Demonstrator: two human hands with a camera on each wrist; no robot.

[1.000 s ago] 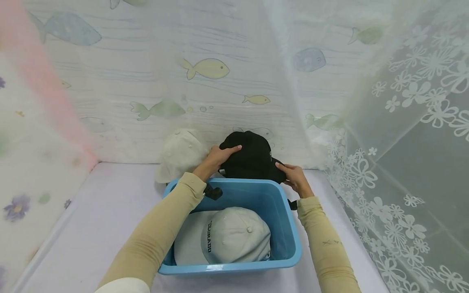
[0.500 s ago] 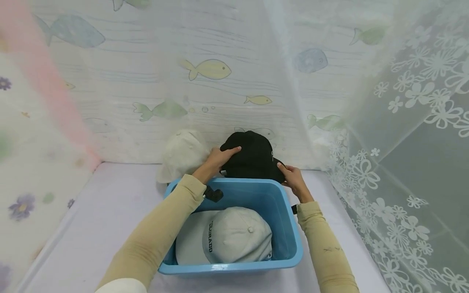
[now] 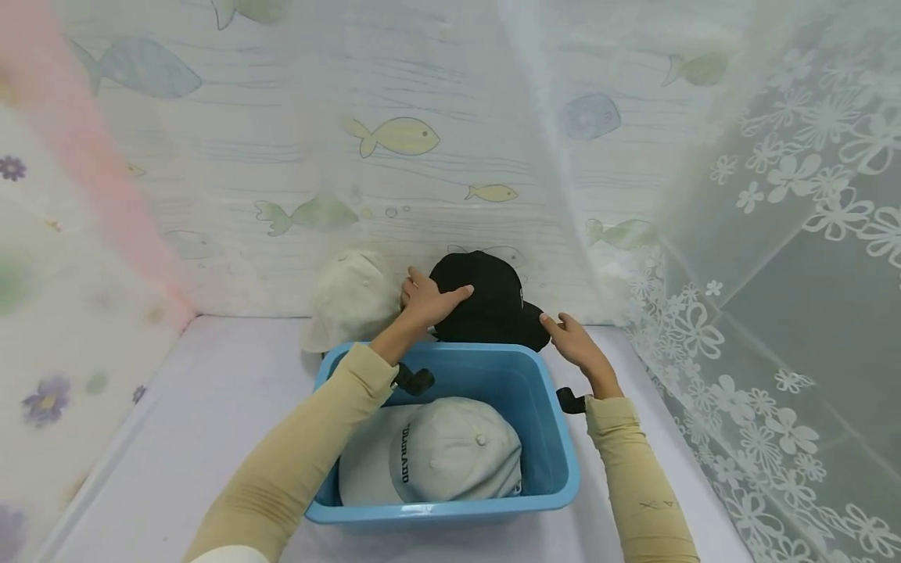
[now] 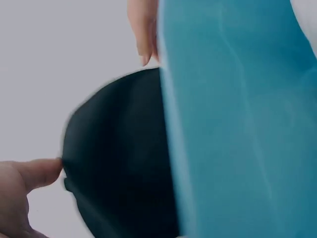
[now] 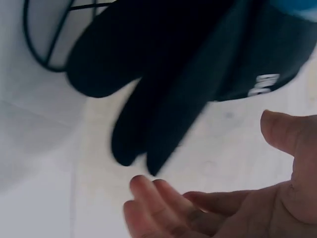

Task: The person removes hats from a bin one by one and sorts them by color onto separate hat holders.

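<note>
A black baseball cap [image 3: 479, 301] stands behind the blue plastic tub [image 3: 493, 508], its brim to the right. My left hand [image 3: 431, 301] is at the crown's left side with fingers spread; in the left wrist view its thumb [image 4: 44, 171] meets the crown's edge. My right hand [image 3: 576, 346] is just off the brim with its fingers loosely extended; the right wrist view shows a gap between that hand [image 5: 237, 208] and the black brims [image 5: 173, 109]. A pale grey cap [image 3: 457, 453] with dark lettering lies inside the tub, brim left.
An off-white cap [image 3: 352, 301] stands left of the black one, against the fish-print curtain [image 3: 296, 141]. A white cloth [image 3: 211, 407] covers the surface. Sheer floral netting [image 3: 774, 313] hangs at the right. Thin black wire [image 5: 37, 49] shows in the right wrist view.
Both hands have loosened from the black cap: my left fingers have lifted and spread, and my right hand has drawn back rightward from the brim. The black cap stays about where it was.
</note>
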